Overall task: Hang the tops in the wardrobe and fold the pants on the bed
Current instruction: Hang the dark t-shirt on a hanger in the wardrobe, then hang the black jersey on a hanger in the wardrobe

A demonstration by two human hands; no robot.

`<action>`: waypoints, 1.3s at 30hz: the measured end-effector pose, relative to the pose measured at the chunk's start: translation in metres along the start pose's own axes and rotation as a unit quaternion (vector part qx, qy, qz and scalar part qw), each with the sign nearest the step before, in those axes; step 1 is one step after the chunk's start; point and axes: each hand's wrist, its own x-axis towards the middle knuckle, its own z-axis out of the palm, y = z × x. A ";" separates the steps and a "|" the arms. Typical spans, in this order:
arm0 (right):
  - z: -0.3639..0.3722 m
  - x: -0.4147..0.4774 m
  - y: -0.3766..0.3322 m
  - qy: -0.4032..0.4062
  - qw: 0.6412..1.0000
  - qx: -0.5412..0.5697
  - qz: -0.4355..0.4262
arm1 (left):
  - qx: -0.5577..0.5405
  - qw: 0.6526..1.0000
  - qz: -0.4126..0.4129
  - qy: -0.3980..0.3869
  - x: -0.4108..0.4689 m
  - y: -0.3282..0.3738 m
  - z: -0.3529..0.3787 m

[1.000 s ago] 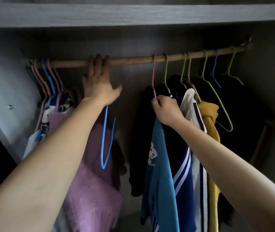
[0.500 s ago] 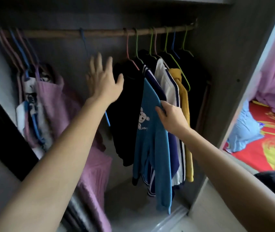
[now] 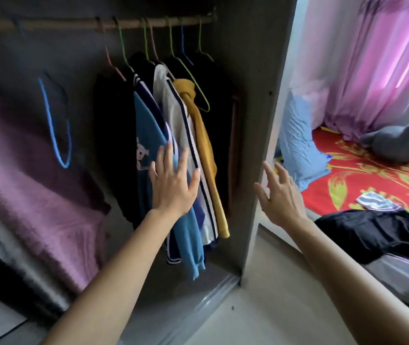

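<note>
Inside the open wardrobe, a wooden rail carries several coloured wire hangers. From them hang a black top, a blue top with a cartoon print, a navy-and-white striped top and a mustard top. An empty blue hanger dangles to their left. My left hand is open, fingers spread in front of the blue top. My right hand is open and empty, in front of the wardrobe's side panel. Dark clothes lie on the bed at the right.
A mauve fuzzy garment hangs at the left of the wardrobe. The bed has a red and yellow cover, a blue pillow and a grey plush toy. Pink curtains hang behind it. Pale floor lies below.
My view has swung right and down, from the rail towards the bed. My right hand let go of the blue top and moved right. My left hand dropped from the rail to the hanging tops.
</note>
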 end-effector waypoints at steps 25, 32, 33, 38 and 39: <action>-0.050 -0.064 0.607 -0.062 0.935 -0.093 0.336 | -0.089 0.925 0.187 -0.318 0.028 0.540 0.402; 0.005 0.002 0.745 -0.121 0.874 -0.099 0.460 | -0.075 0.877 0.232 -0.414 0.097 0.625 0.566; 0.013 0.011 0.759 -0.130 0.867 -0.096 0.472 | -0.077 0.871 0.241 -0.422 0.110 0.636 0.585; 0.048 0.040 0.813 -0.163 0.839 -0.059 0.515 | -0.079 0.837 0.272 -0.469 0.143 0.690 0.671; 0.057 0.040 0.824 -0.167 0.834 -0.051 0.523 | -0.083 0.830 0.274 -0.478 0.141 0.701 0.686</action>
